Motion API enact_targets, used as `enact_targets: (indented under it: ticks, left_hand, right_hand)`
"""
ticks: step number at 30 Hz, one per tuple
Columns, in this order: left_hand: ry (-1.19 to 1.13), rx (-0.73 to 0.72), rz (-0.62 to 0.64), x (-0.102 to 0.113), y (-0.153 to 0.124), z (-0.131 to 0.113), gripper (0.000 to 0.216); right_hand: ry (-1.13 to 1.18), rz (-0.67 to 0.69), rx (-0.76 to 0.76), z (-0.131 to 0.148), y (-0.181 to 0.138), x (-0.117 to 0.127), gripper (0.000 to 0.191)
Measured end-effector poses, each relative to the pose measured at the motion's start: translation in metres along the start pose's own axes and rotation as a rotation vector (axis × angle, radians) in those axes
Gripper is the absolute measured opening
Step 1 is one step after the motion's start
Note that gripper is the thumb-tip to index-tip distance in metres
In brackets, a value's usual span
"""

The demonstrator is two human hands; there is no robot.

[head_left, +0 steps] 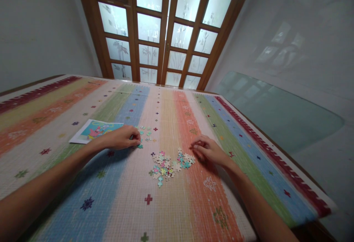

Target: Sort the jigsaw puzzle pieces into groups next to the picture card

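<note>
My left hand (125, 137) is closed in a pinch over a teal jigsaw puzzle piece (140, 146), which shows at its fingertips low on the cloth. Just beyond it lie several loose light-teal pieces (148, 134), apart from the main heap. That mixed heap of puzzle pieces (166, 167), in pink, yellow, teal and bare backing, sits between my hands. To the right of the heap, my right hand (208, 149) hovers with thumb and fingers drawn together; whether anything is between them I cannot make out. A picture card (95, 131) with colourful cartoon figures lies partly behind my left forearm.
A striped, patterned cloth (168, 113) covers the table, with its dark-red border on both sides. Wooden doors with frosted panes (149, 28) stand beyond the far edge. A pale glassy panel (276, 105) is by the wall at right.
</note>
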State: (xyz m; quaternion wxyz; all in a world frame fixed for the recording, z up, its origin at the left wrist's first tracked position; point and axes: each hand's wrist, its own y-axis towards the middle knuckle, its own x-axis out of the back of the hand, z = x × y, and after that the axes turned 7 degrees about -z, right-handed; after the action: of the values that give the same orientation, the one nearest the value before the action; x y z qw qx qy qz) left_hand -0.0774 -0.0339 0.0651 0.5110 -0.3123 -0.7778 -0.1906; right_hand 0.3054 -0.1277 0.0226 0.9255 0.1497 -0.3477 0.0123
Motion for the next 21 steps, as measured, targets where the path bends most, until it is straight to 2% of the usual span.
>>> enact_targets:
  ticks: [6, 14, 17, 21]
  left_hand:
    - [0.038, 0.012, -0.039, -0.005, 0.001, -0.001, 0.022]
    - [0.079, 0.003, -0.088, -0.01, 0.004, 0.0, 0.015]
    - [0.085, -0.011, -0.099, -0.01, 0.004, -0.002, 0.014]
    - [0.069, -0.056, -0.11, -0.01, 0.002, -0.008, 0.013]
  right_hand:
    - [-0.087, 0.143, 0.105, 0.01, -0.005, -0.006, 0.012]
    - [-0.12, 0.188, 0.102, 0.019, -0.007, -0.013, 0.006]
    - [-0.117, 0.158, 0.089, 0.018, -0.006, -0.016, 0.003]
    - [-0.164, 0.04, 0.034, 0.011, -0.006, -0.019, 0.005]
